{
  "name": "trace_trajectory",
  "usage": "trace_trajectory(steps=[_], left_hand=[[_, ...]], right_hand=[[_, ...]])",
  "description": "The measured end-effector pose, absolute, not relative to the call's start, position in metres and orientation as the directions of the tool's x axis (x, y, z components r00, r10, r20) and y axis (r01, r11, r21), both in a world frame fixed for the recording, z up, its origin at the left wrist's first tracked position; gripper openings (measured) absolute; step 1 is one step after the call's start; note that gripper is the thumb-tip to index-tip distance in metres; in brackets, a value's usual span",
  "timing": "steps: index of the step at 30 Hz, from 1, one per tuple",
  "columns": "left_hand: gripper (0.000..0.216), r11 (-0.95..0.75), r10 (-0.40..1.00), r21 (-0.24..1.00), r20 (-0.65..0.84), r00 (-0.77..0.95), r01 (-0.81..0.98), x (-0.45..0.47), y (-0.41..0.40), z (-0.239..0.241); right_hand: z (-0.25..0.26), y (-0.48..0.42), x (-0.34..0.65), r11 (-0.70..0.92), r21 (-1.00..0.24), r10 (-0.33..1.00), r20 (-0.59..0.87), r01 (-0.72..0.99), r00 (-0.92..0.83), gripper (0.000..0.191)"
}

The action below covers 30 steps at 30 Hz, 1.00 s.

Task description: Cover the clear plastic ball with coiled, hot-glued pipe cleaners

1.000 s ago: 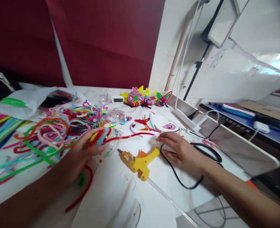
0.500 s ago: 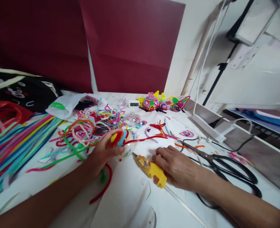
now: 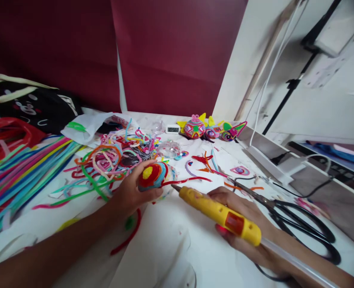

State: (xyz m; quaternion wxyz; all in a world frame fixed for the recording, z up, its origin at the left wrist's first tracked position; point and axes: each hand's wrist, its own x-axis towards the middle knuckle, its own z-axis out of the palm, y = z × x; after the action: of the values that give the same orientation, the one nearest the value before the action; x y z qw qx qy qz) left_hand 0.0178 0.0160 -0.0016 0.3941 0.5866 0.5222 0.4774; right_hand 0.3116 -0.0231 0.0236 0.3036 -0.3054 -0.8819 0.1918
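Grips a rounded ball [image 3: 154, 176] in the left hand [image 3: 131, 190], curled around it from the left, above the white table [image 3: 45, 224]. Wound on the facing side in fuzzy rings of yellow, red and pale blue; clear at the right. Trailing rightward from it, a thin velvety red strand [image 3: 195, 180]. Wraps the right hand [image 3: 250, 212] around a smooth yellow plastic glue gun [image 3: 208, 206], with its metal nozzle [image 3: 176, 187] pointing left toward the ball, just beside the red strand; cannot tell whether touching. Protruding from the rear, a translucent rod-shaped glue stick [image 3: 291, 255].

Right of and beyond the right hand, scissors [image 3: 271, 205] with slim metal blades and black looped handles. Left of the ball, a loopy tangle of fuzzy pipe cleaners [image 3: 103, 159]; farther left, a straight bundle of soft multicoloured stems [image 3: 33, 172]. Beyond the ball, a clear plastic sphere [image 3: 169, 149]; farther back, a small white boxy timer [image 3: 173, 129] and, to its right, three rounded ornaments [image 3: 195, 129] with coiled surfaces and pointed pieces.
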Motion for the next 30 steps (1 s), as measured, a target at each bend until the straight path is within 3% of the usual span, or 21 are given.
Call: trace_trajectory(steps=[5,12,20,30], left_hand=[[0.084,-0.211,0.976,0.903,0.215,0.030,0.373,0.0191,0.0136,-0.0048],[0.086,-0.258,0.966,0.851,0.237,0.103,0.457,0.0181,0.0134,-0.0047],[0.083,-0.245,0.969,0.883,0.235,0.076,0.400,0.0227,0.0079,-0.0018],[0.074,-0.301,0.953,0.851,0.286,0.101,0.431,0.0234,0.0080,0.0015]], right_hand=[[0.0260,-0.0252,0.3075,0.659,-0.592,0.731,0.358,0.464,-0.581,0.016],[0.0200,-0.0260,0.3071,0.661,-0.564,0.739,0.376,0.495,-0.559,0.018],[0.0239,-0.0263,0.3087,0.637,-0.544,0.754,0.291,0.547,-0.589,0.020],[0.0270,-0.0288,0.3079,0.644,-0.545,0.744,0.285,0.537,-0.604,0.015]])
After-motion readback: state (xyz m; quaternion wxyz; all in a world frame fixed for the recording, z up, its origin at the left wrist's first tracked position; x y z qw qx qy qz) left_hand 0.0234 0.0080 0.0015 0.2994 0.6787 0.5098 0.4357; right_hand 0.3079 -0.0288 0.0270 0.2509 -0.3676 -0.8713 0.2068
